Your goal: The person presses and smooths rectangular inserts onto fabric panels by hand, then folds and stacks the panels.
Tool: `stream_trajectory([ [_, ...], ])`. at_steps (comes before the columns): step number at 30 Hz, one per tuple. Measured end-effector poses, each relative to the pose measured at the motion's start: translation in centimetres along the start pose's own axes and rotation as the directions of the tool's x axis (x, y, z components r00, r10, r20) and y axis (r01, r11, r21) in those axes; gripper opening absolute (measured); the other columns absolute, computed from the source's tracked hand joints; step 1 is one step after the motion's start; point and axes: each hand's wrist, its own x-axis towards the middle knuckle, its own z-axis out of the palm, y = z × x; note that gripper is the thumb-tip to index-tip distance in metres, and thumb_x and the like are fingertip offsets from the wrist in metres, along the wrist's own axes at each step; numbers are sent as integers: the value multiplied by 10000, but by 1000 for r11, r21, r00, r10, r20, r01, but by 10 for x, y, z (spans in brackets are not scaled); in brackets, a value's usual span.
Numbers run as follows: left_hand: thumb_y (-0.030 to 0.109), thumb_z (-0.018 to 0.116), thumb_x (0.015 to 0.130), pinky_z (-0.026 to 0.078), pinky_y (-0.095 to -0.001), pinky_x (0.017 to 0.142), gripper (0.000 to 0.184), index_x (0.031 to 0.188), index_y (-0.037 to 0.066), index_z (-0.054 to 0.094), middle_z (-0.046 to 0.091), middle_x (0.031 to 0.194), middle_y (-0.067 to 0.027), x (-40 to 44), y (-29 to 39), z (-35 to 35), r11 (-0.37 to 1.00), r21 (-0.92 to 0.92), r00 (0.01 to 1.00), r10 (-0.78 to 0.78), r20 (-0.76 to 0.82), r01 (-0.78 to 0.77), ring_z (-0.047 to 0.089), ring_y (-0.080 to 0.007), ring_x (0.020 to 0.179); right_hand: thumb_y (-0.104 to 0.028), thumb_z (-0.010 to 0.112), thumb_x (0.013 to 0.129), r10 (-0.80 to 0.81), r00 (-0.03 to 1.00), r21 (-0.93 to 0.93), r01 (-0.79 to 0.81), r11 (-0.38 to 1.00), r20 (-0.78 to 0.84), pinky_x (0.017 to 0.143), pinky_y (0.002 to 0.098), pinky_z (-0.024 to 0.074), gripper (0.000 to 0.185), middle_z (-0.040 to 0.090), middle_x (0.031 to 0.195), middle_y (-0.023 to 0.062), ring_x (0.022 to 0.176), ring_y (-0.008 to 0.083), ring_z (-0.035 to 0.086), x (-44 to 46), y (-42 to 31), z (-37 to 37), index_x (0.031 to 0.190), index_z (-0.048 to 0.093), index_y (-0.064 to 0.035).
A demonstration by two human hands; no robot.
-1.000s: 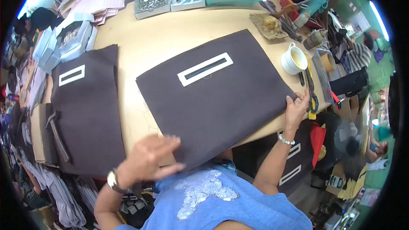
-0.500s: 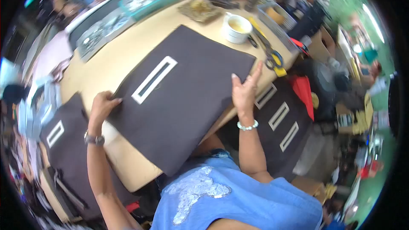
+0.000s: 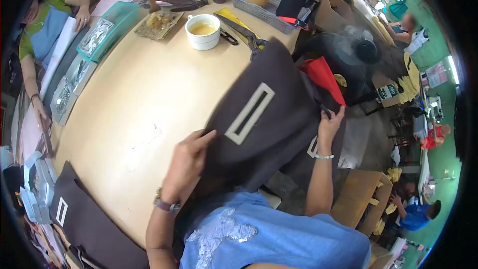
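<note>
A dark brown fabric panel (image 3: pixel 259 144) with a white-framed slot (image 3: pixel 250 113) hangs between my two hands, over the table's right edge. My left hand (image 3: pixel 188 158) pinches its left edge, thumb and fingers together. At the panel's right edge my right hand (image 3: pixel 329 125) has its fingers closed on the cloth. Below and behind it hangs more dark fabric with a white frame (image 3: pixel 312 147), partly hidden. Another dark panel (image 3: pixel 89 219) with a white frame lies at the table's lower left.
On the table (image 3: pixel 144 99) stand a white cup (image 3: pixel 203 32), scissors (image 3: pixel 249 35), a grey basket (image 3: pixel 264 7), a teal tray (image 3: pixel 107 30) and boxes of metal parts (image 3: pixel 62 98). A co-worker (image 3: pixel 55 20) is at the far left. Red cloth (image 3: pixel 323 79) hangs at the right.
The panel has been lifted off the table and moved right, past its edge. Both hands have moved right with it, and the view has turned towards the right.
</note>
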Motion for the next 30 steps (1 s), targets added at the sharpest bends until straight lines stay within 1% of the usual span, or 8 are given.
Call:
stream_trajectory([
  [3,-37,487,817,453,-353,884,344,1155,-40,551,564,1143,-225,28,20,47,994,-15,994,107,-30,-108,569,-358,1032,-30,597,806,-8,1000,-114,5,993,-29,916,347,400,714,588,1103,238,1014,296,585,44,41,-15,1389,192,44],
  [6,-8,483,786,417,-422,945,485,1264,-64,428,459,1258,-273,50,20,94,991,43,988,122,95,-127,494,-410,1120,31,579,799,36,999,-200,-40,979,-24,976,345,366,703,423,1302,280,1196,324,464,85,69,-14,1394,204,34],
  [9,-38,482,738,421,-439,943,597,1315,-82,335,369,1328,-305,70,1,138,992,118,990,32,138,-49,496,-447,1093,3,609,780,52,998,-355,-60,933,-34,999,351,353,718,454,1283,273,1222,337,445,121,93,-3,1385,224,36],
  [13,-18,458,764,206,-423,1105,660,1388,-22,243,260,1420,-260,88,-78,193,981,186,994,73,-80,-57,212,-363,1346,-54,645,759,9,1000,-360,-5,933,8,938,411,398,737,558,1110,300,1084,414,526,149,135,27,1365,238,47],
  [16,-11,470,756,223,-427,1097,671,1390,-15,251,269,1413,-268,90,-75,182,978,179,994,-110,-20,112,237,-380,1331,-56,654,755,-39,999,-414,44,909,21,921,421,408,739,573,1074,298,1051,422,543,142,128,49,1362,243,41],
  [20,17,484,764,244,-432,1085,656,1386,-1,275,312,1383,-280,85,-76,175,962,242,992,-119,-30,123,284,-396,1302,-125,649,788,-38,996,-478,70,876,76,896,435,426,748,591,1040,291,1005,436,561,130,117,59,1374,212,31],
  [26,55,513,775,281,-451,1056,611,1356,-3,334,380,1325,-292,80,-81,172,946,286,987,-140,-73,155,353,-420,1247,-182,629,817,-1,997,-313,26,949,80,956,410,382,838,501,1176,344,1110,426,509,94,105,50,1415,79,20],
  [30,80,528,777,305,-469,1030,584,1333,-8,368,415,1296,-286,77,-91,176,916,380,990,-93,-108,128,383,-422,1220,-130,630,809,133,979,-286,-84,955,157,982,402,357,885,433,1253,344,1154,405,471,22,51,19,1431,14,-3],
])
